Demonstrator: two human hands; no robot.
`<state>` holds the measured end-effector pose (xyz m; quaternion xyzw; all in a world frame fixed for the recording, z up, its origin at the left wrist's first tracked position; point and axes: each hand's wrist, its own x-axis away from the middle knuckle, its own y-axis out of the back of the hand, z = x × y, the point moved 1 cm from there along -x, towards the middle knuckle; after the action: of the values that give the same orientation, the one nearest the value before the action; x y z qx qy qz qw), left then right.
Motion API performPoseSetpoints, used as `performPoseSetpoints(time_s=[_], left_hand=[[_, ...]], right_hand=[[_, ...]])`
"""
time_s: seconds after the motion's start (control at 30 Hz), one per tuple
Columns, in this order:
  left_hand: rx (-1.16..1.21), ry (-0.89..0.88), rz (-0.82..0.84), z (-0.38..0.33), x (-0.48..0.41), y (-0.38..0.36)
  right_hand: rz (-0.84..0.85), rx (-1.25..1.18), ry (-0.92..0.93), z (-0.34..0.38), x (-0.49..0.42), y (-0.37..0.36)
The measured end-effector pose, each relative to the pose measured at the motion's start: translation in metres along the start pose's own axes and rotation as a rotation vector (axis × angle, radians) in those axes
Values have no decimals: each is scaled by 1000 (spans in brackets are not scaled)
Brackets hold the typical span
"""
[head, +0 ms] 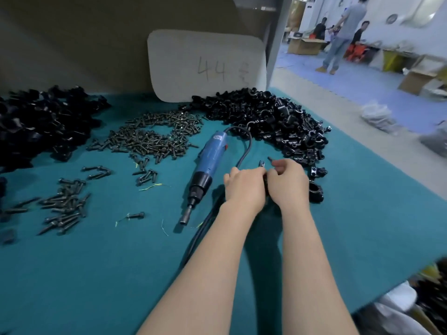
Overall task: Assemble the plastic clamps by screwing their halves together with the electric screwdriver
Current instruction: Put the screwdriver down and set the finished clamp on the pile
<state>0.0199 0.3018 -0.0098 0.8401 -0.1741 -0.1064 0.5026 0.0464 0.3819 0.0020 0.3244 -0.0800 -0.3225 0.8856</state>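
My left hand [244,187] and my right hand [287,182] meet over a black plastic clamp [266,182], which shows only as a dark sliver between them. Both hands grip it. A dark screw [270,159] sticks up from my right fingertips, and another small screw [262,163] pokes up between the hands. The blue electric screwdriver [208,163] lies on the teal table cover just left of my left hand, its bit pointing toward me and its black cord [246,151] looping behind the hands.
A big heap of black clamp halves [271,117] lies at the back right, another black heap [38,126] at the far left. Loose screws [150,136] spread across the middle, longer bolts [65,204] at the left. Two clamps [316,187] sit right of my hands. The table edge [377,151] runs along the right.
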Motion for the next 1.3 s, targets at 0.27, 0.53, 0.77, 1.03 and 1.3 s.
performPoseSetpoints(time_s=[0.27,0.53,0.77,1.03,1.3], left_hand=[[413,-98,28,-9,-17,-10],[1301,285,-661,81,12,67],[1472,466,-1299,188,80,133],[1368,536,-1592,262,138,179],[1419,541,-1584,265,139,181]], right_hand=[[-184,-211,130,17,-16,3],[88,-389,306,82,26,-63],[593,-228,550,160,111,-168],[965,307,948,203,193,-250],[728,-41,828,196,187,-251]])
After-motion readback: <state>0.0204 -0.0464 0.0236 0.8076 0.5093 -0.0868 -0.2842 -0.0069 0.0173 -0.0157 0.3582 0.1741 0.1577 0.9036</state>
